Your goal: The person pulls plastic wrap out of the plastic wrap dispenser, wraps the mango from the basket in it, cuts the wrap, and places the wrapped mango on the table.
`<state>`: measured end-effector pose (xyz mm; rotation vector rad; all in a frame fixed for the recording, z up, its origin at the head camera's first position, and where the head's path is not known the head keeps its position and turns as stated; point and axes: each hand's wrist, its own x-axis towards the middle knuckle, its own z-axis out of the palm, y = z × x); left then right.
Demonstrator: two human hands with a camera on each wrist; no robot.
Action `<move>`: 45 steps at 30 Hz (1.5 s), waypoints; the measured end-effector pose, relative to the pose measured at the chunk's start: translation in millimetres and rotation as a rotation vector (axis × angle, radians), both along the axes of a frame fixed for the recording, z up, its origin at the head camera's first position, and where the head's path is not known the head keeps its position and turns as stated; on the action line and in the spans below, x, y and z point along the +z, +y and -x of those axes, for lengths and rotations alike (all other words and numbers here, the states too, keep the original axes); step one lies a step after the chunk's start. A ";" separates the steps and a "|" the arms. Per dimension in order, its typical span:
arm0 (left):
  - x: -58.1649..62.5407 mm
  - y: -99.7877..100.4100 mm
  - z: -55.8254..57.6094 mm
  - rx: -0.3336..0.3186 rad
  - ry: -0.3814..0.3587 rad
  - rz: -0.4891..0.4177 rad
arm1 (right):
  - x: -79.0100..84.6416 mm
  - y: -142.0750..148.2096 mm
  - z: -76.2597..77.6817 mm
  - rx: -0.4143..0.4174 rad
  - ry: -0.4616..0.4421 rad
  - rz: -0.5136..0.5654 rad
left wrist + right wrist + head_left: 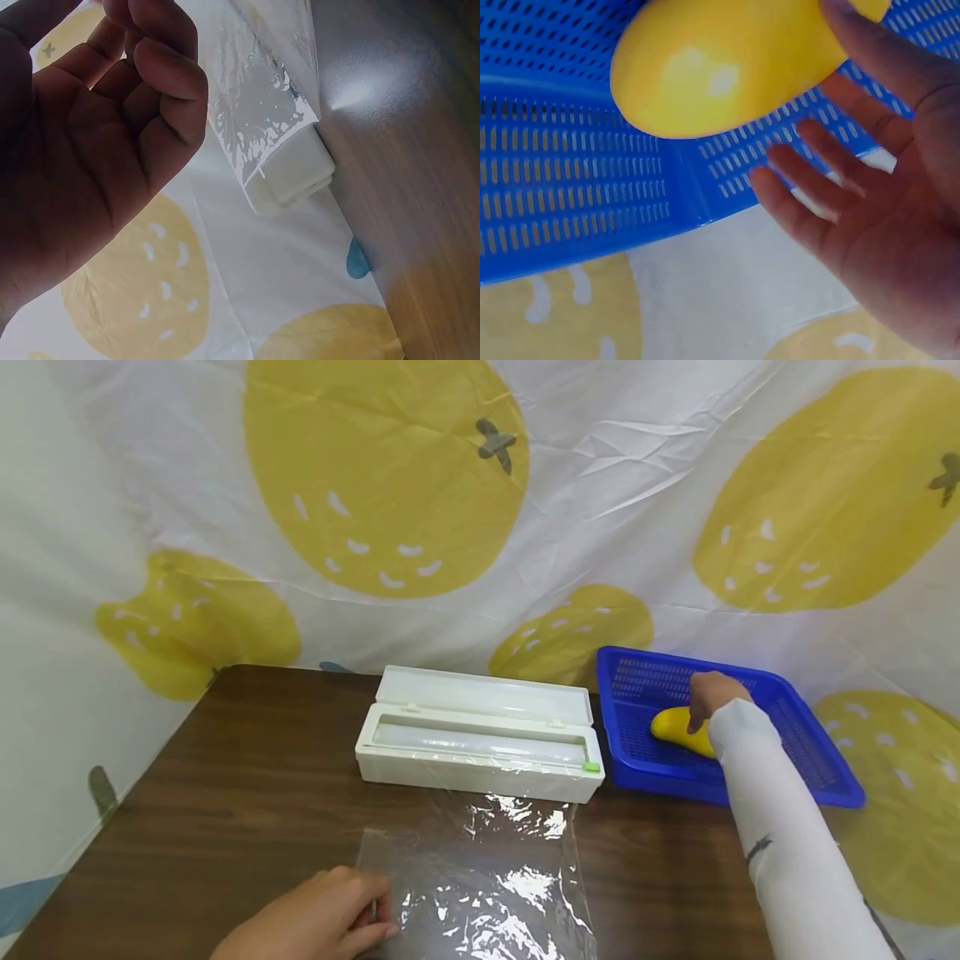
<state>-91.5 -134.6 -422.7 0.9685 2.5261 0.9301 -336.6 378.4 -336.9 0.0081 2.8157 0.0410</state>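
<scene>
In the blue basket (813,768) at the right lies a smooth yellow fruit, which looks like a mango (672,727). My right hand (717,693) reaches in from above and holds it; the right wrist view has the thumb (885,52) across the mango (720,67) and the other fingers spread at its far side. Clear plastic film (480,877) runs from a white wrap dispenser (480,781) toward me over the table. Beside the film's left edge, my left hand (322,914) has loosely curled fingers, and nothing is visible in them in the left wrist view.
The dispenser's lid (487,693) stands open at the back, showing the film roll (480,743) and a green slider (591,767). Behind the dark wooden table (225,802) hangs a white cloth (577,543) with yellow fruit prints. The basket stands close to the dispenser's right end.
</scene>
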 end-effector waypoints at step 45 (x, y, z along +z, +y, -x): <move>35.5 11.5 24.5 0.080 0.334 -0.081 | 126.9 -79.3 -75.2 0.433 0.476 -0.002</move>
